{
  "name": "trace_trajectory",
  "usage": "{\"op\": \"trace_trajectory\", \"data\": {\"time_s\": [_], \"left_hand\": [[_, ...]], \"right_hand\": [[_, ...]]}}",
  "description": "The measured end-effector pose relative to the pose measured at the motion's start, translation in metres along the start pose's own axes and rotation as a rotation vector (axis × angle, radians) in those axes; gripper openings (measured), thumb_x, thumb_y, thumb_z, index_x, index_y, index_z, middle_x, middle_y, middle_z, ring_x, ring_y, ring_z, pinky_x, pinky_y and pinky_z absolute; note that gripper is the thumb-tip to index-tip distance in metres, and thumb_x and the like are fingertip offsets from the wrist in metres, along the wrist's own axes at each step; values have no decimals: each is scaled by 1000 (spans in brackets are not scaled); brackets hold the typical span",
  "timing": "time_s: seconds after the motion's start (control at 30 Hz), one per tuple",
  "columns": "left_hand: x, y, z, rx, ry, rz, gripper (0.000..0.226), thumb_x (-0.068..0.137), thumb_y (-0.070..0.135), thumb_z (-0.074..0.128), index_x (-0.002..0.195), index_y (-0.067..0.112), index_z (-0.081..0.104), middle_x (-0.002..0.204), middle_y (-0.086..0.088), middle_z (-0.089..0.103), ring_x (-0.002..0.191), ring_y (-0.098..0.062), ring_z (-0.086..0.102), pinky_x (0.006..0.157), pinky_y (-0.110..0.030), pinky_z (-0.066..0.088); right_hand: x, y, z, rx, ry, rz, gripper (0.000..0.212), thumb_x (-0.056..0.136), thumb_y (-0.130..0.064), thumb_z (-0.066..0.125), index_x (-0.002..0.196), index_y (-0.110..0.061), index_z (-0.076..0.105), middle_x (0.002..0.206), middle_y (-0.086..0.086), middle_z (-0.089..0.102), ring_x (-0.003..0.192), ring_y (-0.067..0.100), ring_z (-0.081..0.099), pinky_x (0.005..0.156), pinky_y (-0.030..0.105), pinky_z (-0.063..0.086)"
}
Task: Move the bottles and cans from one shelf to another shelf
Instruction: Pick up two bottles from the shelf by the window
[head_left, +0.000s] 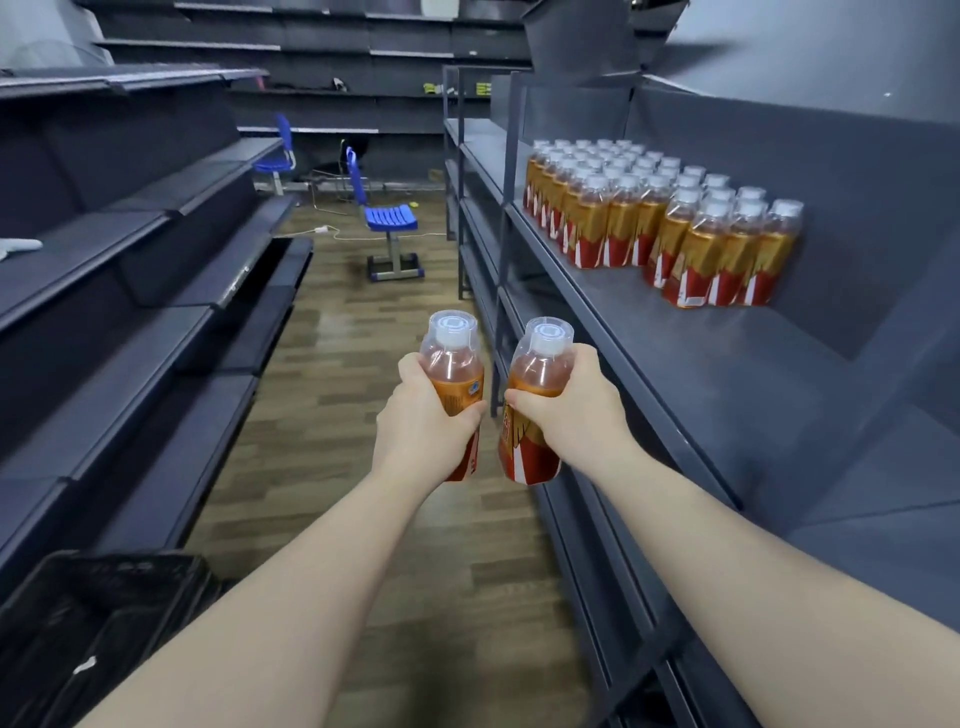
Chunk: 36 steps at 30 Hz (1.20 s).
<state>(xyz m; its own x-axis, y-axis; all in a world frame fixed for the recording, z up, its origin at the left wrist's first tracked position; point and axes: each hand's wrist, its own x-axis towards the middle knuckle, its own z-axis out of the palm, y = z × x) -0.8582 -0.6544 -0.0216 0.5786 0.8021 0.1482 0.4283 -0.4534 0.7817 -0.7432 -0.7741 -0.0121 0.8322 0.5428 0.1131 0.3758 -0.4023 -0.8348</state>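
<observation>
**Operator A:** Confirm hand state.

**Operator B:** We hold one bottle per hand. The left hand (421, 423) wraps fingers and thumb round the middle of the left bottle (451, 364). The right hand (566, 410) grips the right bottle (525, 460) just below its shoulder. Both bottles hang over the aisle floor (363, 322), close beside each other but apart. Their caps are up and their long axes are near upright.

**Operator A:** Where do the shelves lie from the hands?

**Operator B:** The right shelf (727, 374) runs alongside our right forearm, with its front edge just beside the right bottle. The block of bottles (649, 223) stands on that shelf, ahead and to the right, against the back panel. The left shelves (130, 270) lie well apart across the aisle. Our right hand is nearer the stocked shelf and our left hand nearer the bare tiers.

**Operator A:** Which side is the destination?

**Operator B:** We cannot tell from this view.

**Operator A:** Clearances?

**Operator B:** On the right, open deck shows between the hands and the block. We judge each base must rise over the front edge, right hand first. On the left, the lower tiers project further into the aisle. The crate (93, 613) sits low at left and the chair (390, 218) stands well ahead. We judge that neither blocks either path.
</observation>
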Motion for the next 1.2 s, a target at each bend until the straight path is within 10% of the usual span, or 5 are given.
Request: {"op": "trace_trajectory", "data": {"time_s": [0.67,1.2], "left_hand": [[245,-7,47,-46,-181,129,70,83,42,76,134,22,32,116,0,59,106,-28,60,93,-46,51],[374,105,188,-113,-357,337,68,86,42,73,136,24,32,112,6,53,100,-19,53,86,-36,46]], "right_hand": [[206,-11,62,-15,201,116,60,80,-39,80,120,-30,36,112,-5,59,100,15,61,86,39,56],[349,42,-42,12,474,133,70,83,-36,79,138,-24,38,120,-10,57,106,12,58,81,27,47]]}}
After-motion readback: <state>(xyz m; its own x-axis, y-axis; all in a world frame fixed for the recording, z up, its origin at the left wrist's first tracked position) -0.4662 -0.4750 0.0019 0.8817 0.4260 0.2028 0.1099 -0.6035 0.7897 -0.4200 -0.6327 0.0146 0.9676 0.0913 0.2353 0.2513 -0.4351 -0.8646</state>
